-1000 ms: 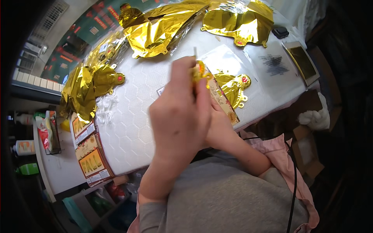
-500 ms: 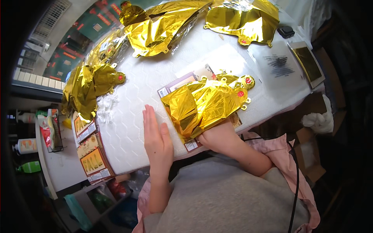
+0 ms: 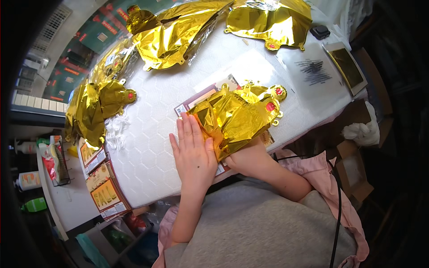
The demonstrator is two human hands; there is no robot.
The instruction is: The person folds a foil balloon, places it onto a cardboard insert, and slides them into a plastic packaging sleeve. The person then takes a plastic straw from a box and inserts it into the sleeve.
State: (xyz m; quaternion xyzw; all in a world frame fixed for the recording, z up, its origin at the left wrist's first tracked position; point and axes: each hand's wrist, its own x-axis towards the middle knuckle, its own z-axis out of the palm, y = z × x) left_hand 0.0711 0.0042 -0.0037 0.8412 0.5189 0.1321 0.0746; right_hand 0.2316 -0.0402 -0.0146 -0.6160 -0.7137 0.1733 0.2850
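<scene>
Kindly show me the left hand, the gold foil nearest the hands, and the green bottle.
Left hand (image 3: pixel 195 154): head view, back of the hand.
Gold foil (image 3: pixel 239 121): head view, its crinkled middle.
Green bottle (image 3: pixel 35 205): head view, its body.

The camera sits on the person's head and looks down and forward over the desk (image 3: pixel 143 152). It is quite close, so the gray shirt (image 3: pixel 254 223) fills much of the bottom. The left arm (image 3: pixel 190 212) and right arm (image 3: pixel 288 181) come in from below. The left fingers (image 3: pixel 188 133) and the gold foil (image 3: pixel 237 118) are near the middle. The lens sees very wide, so straight sides bend and the corners go black. The green part (image 3: pixel 89 29) at the top left looks farther away.
</scene>
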